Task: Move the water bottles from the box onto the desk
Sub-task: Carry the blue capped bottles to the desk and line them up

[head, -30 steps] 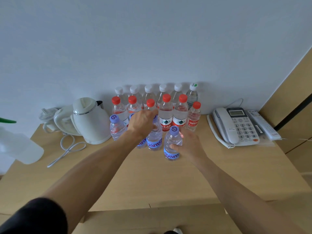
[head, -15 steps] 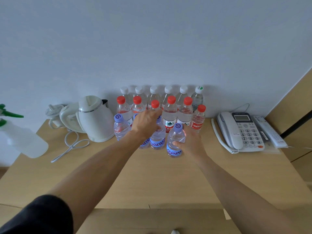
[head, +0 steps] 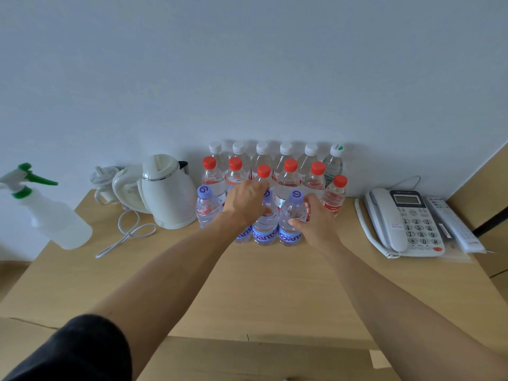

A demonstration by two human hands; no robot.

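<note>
I see both bare arms reaching forward over the light wooden desk toward a cluster of upright bottles near the white wall. My right hand has its thumb and fingers curled round the shoulder of a clear plastic water bottle with a purple cap and blue label, which stands on the desk at the right end of the front row. My left hand is curled over the neighbouring purple-capped clear bottle, gripping its upper part; the fingertips are hidden behind the hand. Another purple-capped bottle at the far left of the row stands untouched. Behind them are a row of red-capped clear bottles and, against the wall, a row of white-capped clear bottles. A white electric kettle sits to the left, a white spray bottle with a green trigger further left, and a white corded telephone to the right. Compared with half a second ago, the bottle in my right hand stands closer to its neighbour, now touching it, and both hands keep their grips.
</note>
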